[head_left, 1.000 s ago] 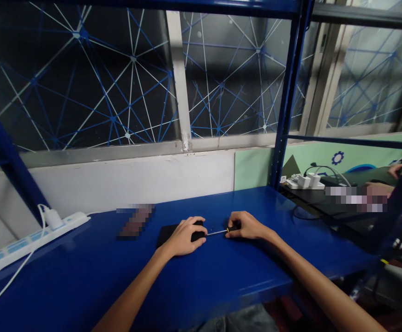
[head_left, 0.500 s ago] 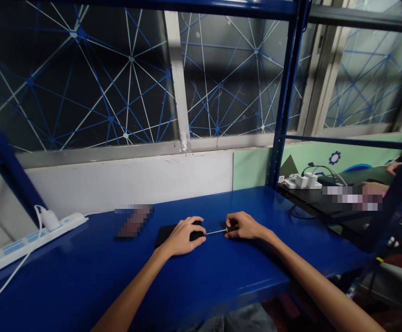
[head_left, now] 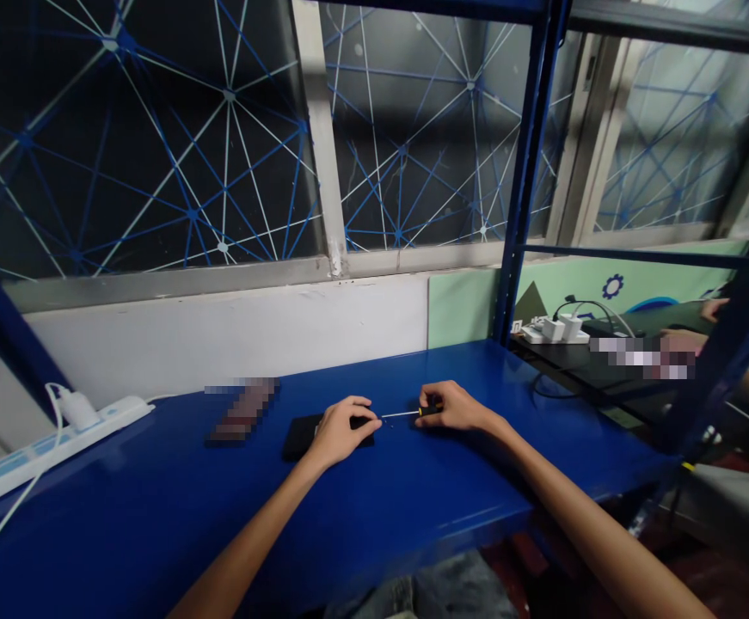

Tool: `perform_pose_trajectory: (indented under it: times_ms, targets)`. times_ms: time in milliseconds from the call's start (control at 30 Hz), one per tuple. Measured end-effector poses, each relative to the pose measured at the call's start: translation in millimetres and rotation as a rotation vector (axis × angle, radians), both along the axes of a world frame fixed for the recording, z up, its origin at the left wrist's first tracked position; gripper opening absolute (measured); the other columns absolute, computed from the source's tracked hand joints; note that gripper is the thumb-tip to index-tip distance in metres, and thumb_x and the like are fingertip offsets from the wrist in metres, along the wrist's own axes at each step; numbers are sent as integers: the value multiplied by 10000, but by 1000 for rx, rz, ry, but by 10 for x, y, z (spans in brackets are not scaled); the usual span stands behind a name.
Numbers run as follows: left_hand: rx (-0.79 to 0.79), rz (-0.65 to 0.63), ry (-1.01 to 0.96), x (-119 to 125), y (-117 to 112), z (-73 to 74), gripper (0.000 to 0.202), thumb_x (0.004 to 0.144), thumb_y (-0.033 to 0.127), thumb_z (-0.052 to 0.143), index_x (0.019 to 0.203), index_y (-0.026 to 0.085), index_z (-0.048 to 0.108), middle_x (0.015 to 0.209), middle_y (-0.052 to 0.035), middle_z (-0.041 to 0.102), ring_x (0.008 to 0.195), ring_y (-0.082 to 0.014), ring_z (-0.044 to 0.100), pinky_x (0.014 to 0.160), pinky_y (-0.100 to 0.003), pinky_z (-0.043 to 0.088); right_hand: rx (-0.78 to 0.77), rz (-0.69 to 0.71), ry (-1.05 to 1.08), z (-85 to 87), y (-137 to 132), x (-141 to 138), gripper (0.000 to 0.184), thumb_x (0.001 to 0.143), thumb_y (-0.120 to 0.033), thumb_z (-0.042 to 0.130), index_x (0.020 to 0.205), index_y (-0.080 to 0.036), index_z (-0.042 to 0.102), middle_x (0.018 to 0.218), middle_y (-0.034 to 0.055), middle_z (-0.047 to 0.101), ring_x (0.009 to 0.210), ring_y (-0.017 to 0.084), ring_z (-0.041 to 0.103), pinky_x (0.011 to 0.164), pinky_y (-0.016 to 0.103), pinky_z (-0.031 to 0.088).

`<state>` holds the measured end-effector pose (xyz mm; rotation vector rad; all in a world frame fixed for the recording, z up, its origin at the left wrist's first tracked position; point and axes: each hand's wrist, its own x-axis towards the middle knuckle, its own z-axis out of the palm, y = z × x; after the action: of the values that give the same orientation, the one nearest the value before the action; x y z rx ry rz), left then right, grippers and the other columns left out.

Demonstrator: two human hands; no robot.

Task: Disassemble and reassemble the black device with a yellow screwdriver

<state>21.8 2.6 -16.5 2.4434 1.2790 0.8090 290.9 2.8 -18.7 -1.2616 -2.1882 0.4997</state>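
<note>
A flat black device (head_left: 300,432) lies on the blue bench top (head_left: 380,507). My left hand (head_left: 339,430) rests on its right end with curled fingers holding it down. My right hand (head_left: 451,408) grips the black and yellow handle of a small screwdriver (head_left: 406,413). Its thin metal shaft points left, and the tip sits just off the device's right edge, close to my left fingers.
A white power strip (head_left: 39,447) with a plugged charger lies at the far left. A blurred dark object (head_left: 240,411) sits behind the device. A blue rack post (head_left: 519,198) stands at the right; beyond it another person's hands (head_left: 677,344) work at a neighbouring desk with chargers (head_left: 551,329).
The view has shifted slightly, so everything sits a bit higher and further left. My left hand has drawn back a little, showing a small gap between the screwdriver tip and the device.
</note>
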Motion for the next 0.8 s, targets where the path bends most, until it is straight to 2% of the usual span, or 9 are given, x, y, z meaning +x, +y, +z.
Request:
perform_pose_trajectory:
  times_ms: [300, 400, 500, 567, 700, 800]
  targets:
    - [40, -9, -26, 16, 1, -11, 178, 858, 355, 605, 798, 249, 735, 1136, -20, 664, 990, -233, 642, 919, -378, 473, -2, 18, -4, -19, 18, 4, 316, 686, -451, 735, 734, -182, 577, 657, -31, 562, 588, 113, 462, 552, 220, 317]
    - [72, -56, -21, 15, 16, -38, 183, 900, 306, 548, 976, 267, 710, 1167, -23, 650, 1062, -226, 613, 960, -375, 450, 24, -4, 27, -5, 30, 43, 315, 706, -459, 717, 739, -184, 566, 667, -24, 575, 606, 121, 478, 562, 223, 329]
    - [63, -88, 4, 4, 30, -54, 326, 923, 246, 496, 1228, 305, 595, 1250, -28, 610, 1151, -229, 562, 1004, -392, 417, 27, -57, 51, 8, 40, 84, 312, 723, -466, 699, 753, -187, 565, 692, -8, 611, 626, 132, 501, 573, 230, 339]
    - [46, -102, 9, -20, 36, -37, 345, 930, 248, 480, 1256, 308, 572, 1269, -34, 595, 1164, -230, 551, 1014, -395, 408, 24, -86, 51, 9, 45, 103, 309, 728, -469, 692, 755, -188, 566, 707, 2, 628, 636, 138, 514, 577, 233, 343]
    - [-8, -146, 72, -145, 40, 87, 333, 888, 392, 558, 1200, 292, 619, 1282, -56, 568, 1181, -264, 531, 1008, -399, 407, 44, -111, 13, 11, 46, 114, 311, 730, -477, 684, 735, -186, 575, 701, 7, 624, 636, 139, 519, 577, 233, 344]
    - [-148, -116, 249, -282, 48, 203, 635, 731, 537, 696, 1310, 335, 532, 1329, -68, 517, 1130, -322, 549, 897, -420, 470, 63, -120, -16, 18, 41, 112, 312, 731, -484, 679, 729, -185, 589, 688, 1, 613, 627, 135, 510, 578, 231, 340]
